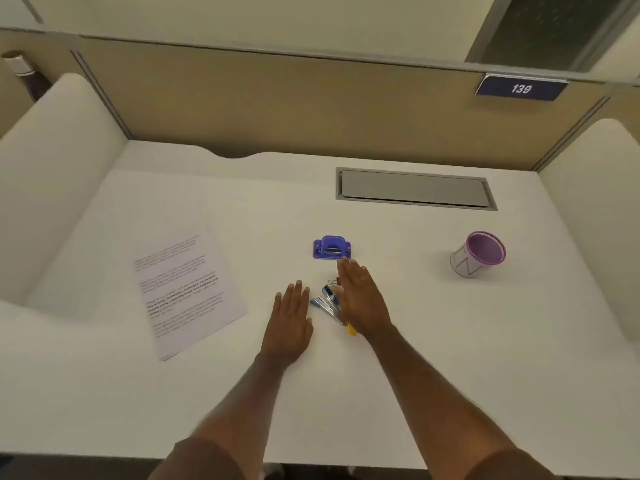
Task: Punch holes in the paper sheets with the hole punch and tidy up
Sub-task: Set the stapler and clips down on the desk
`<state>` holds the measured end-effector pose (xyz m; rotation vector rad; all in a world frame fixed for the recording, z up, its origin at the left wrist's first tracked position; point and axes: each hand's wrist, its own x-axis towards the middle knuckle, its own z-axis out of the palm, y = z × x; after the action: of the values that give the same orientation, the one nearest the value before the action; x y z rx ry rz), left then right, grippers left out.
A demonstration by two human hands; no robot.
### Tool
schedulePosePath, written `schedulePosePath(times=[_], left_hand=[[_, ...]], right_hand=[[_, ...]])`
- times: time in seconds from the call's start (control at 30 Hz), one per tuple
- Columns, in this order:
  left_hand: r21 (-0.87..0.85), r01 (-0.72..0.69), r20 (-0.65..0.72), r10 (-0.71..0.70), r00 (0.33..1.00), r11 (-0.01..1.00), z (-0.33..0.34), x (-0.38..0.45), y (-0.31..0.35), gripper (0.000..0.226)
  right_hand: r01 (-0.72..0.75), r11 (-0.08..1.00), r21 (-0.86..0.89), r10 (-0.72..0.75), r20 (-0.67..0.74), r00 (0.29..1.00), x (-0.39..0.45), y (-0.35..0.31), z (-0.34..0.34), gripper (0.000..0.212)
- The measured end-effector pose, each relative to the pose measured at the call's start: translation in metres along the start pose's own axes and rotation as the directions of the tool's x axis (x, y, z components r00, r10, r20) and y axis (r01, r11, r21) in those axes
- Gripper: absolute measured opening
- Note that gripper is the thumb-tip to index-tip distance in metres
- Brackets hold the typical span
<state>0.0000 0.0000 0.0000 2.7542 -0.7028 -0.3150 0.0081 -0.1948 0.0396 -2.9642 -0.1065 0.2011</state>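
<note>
A purple hole punch point(331, 248) stands in the middle of the white desk point(433, 341). Printed paper sheets point(187, 289) lie flat to its left. Just below the punch sits a small pile of stationery point(327, 303): a stapler, binder clips and a yellow item. My left hand point(289, 322) lies flat on the desk left of the pile, fingers extended, holding nothing. My right hand point(362, 299) is flat with fingers straight, on the right side of the pile and partly covering it, fingertips near the punch's front edge.
A purple-rimmed cup point(479, 254) stands at the right. A grey cable hatch point(415, 188) is set into the desk at the back. Beige partitions and white side panels enclose the desk; a sign reads 139 point(521, 89).
</note>
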Motion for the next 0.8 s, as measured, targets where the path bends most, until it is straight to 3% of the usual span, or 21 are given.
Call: schedulePosePath(times=[0.23, 0.47, 0.8], left_hand=[[0.053, 0.038, -0.048, -0.035, 0.998, 0.998, 0.028, 0.002, -0.001, 0.064], [0.008, 0.007, -0.096, -0.006, 0.995, 1.0, 0.036, 0.002, -0.006, 0.065], [0.022, 0.013, -0.093, -0.011, 0.996, 1.0, 0.038, 0.002, -0.007, 0.067]], right_hand=[[-0.013, 0.999, 0.031, 0.011, 0.074, 0.997, -0.003, -0.017, 0.047, 0.061], [-0.094, 0.993, 0.073, 0.092, 0.035, 0.995, 0.006, -0.025, 0.062, 0.062], [-0.018, 0.991, 0.129, 0.029, -0.082, 0.996, -0.019, 0.02, 0.052, 0.056]])
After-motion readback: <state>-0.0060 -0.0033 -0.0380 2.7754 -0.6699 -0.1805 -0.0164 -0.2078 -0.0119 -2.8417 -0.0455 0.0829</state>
